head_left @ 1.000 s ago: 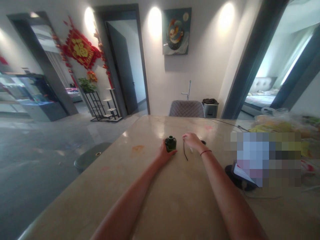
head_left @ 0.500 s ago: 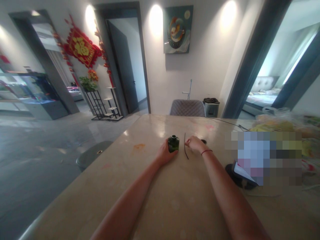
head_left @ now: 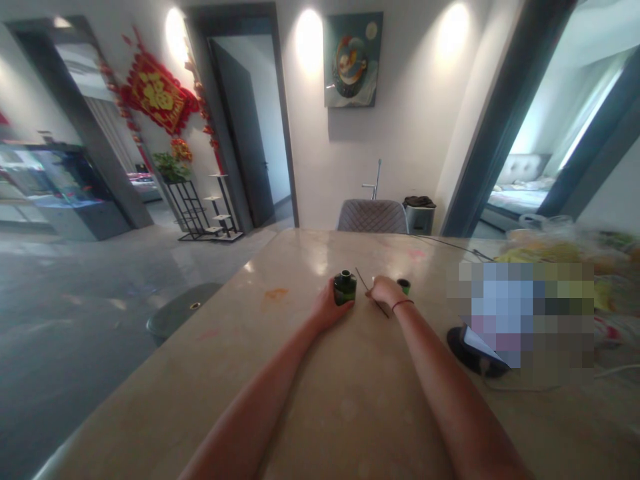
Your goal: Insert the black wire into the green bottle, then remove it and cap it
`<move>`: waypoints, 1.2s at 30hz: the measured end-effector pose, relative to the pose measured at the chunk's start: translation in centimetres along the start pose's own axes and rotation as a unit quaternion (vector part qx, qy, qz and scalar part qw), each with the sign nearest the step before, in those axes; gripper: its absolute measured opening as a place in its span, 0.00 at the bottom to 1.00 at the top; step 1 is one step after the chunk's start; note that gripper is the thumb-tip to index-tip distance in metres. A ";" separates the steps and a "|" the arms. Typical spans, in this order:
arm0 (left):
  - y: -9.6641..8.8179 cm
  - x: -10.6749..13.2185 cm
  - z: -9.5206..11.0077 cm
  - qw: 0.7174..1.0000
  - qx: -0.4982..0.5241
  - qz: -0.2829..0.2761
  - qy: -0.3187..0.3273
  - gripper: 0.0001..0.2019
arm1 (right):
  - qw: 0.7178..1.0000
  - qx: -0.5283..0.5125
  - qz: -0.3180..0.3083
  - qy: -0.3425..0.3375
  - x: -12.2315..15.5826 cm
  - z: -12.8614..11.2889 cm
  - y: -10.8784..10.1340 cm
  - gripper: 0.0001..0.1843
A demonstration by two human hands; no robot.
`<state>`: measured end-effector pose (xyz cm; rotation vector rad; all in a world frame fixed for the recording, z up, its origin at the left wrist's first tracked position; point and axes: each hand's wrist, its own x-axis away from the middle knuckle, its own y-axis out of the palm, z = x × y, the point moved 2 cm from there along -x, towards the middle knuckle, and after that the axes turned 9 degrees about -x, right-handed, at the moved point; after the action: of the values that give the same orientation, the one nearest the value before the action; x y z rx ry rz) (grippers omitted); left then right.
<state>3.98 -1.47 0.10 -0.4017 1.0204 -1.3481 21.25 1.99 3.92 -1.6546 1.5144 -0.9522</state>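
My left hand (head_left: 331,304) is wrapped round the left side of a dark green bottle (head_left: 345,288), which stands upright on the table with its narrow mouth uncovered. Just right of the bottle, my right hand (head_left: 386,291) pinches a thin dark stick (head_left: 363,280) near its middle. The stick slants from upper left to lower right, apart from the bottle. Behind my right wrist a small dark green cap-like cup (head_left: 404,286) rests on the table.
A phone-like device on a black round stand (head_left: 473,353) is at the right, partly blurred out. Plastic bags (head_left: 540,247) lie beyond it, and a dark cable (head_left: 450,245) crosses the far edge. A quilted chair (head_left: 373,217) stands behind the table (head_left: 320,407), a stool (head_left: 180,310) at its left.
The stick has turned from nearly upright to a slant, its top swinging left, as my right hand shifted slightly left. More of the green cup now shows. My left hand still grips the bottle.
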 end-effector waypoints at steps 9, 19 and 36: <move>0.3 -0.2 -0.4 1.000 0.007 -0.001 0.009 0.33 | 0.907 -0.406 -0.085 -0.066 0.3 -0.4 -2.7 0.11; 0.4 -0.2 -0.4 1.000 0.012 -0.002 0.002 0.33 | 0.787 -0.568 0.111 -0.214 3.0 -1.8 -8.8 0.15; 0.2 -0.1 -0.3 1.000 -0.006 -0.025 -0.012 0.34 | 0.832 -0.407 0.266 -0.267 2.0 -4.2 -5.3 0.15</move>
<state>3.86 -1.22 -0.19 -0.4542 1.0046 -1.3796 20.32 0.35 10.67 -1.6450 1.9069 0.5215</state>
